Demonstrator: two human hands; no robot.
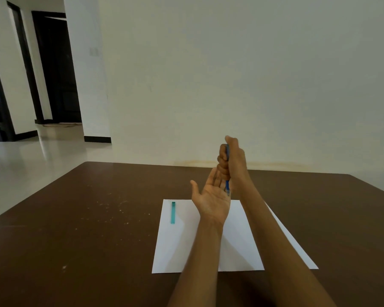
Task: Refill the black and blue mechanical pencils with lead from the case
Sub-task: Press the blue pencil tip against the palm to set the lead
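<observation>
Pale wall [231, 74] fills the upper centre and right of the frame; dark doorways [56, 69] stand at upper left, with glossy light floor [31, 156] below them. Dark brown table [75, 240] spans the whole lower half, its far edge meeting the wall; pale specks scattered over its left-centre surface. White sheet of paper [177, 251] lies flat at lower centre, and the corner of a second white sheet [297, 253] shows out from under it to the right. Both bare forearms rise from the bottom edge over the paper. Right hand [235, 165], centre right, raised above the table, fist wrapped round the blue mechanical pencil [227, 185], thumb on top at the upper end; pencil held near upright, tip end pointing down, the middle of the barrel hidden inside the fist. Left hand [211, 196] just below and left of it, palm turned up and fingers relaxed, spread wide, holding nothing that can be seen; the pencil's lower end sits just at the palm's far edge, contact cannot be told. Teal lead case [173, 212], slim and oblong, lies flat on the upper left part of the paper, lengthwise away from the viewer, well apart from both hands.
</observation>
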